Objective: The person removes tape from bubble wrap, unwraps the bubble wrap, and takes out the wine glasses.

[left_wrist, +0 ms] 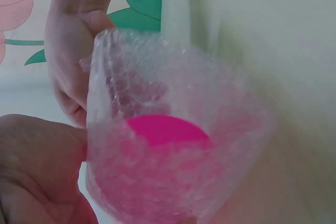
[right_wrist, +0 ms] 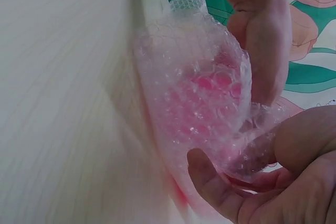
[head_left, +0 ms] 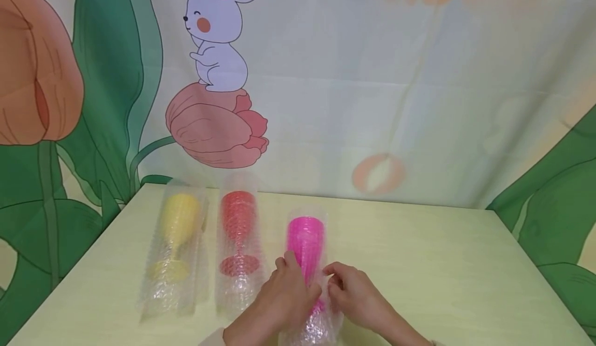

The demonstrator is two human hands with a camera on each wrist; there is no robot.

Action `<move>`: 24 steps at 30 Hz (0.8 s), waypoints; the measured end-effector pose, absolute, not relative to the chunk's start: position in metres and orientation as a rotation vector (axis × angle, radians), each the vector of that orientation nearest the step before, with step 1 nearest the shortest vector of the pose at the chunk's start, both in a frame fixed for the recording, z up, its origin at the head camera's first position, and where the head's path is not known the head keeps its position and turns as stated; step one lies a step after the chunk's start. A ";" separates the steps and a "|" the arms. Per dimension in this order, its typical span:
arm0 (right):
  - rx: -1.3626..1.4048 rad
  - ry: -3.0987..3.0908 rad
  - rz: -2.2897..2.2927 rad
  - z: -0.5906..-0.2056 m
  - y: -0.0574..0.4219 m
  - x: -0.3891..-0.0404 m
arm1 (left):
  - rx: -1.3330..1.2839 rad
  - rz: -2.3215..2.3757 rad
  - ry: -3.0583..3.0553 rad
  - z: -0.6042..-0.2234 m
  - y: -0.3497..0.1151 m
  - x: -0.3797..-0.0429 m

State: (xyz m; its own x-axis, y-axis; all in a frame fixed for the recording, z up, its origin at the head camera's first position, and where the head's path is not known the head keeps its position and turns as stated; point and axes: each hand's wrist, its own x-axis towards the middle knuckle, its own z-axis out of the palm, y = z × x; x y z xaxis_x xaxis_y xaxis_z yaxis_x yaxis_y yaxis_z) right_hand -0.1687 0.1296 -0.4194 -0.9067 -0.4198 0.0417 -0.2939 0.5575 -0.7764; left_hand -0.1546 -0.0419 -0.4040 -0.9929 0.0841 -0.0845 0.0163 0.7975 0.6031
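Observation:
A bright pink goblet (head_left: 306,232) in bubble wrap (head_left: 314,333) lies on the table with its rim toward the far side. My left hand (head_left: 289,297) holds the wrapped goblet from the left, over its stem. On the opposite side my right hand (head_left: 357,294) pinches the loose edge of the bubble wrap (right_wrist: 257,129) between thumb and fingers. The left wrist view looks into the wrap's end, where the pink round base (left_wrist: 168,129) shows. Most of the stem is hidden behind the left hand and the wrap.
To the left, a yellow goblet (head_left: 180,216) and a red goblet (head_left: 239,211) lie side by side, each wrapped in bubble wrap. The pale yellow table (head_left: 442,263) ends at a cloth backdrop (head_left: 321,77) printed with a rabbit and tulips.

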 end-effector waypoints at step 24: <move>-0.545 2.608 -1.321 -0.421 0.132 -0.168 | 0.084 0.932 2.948 -0.402 -0.034 -0.161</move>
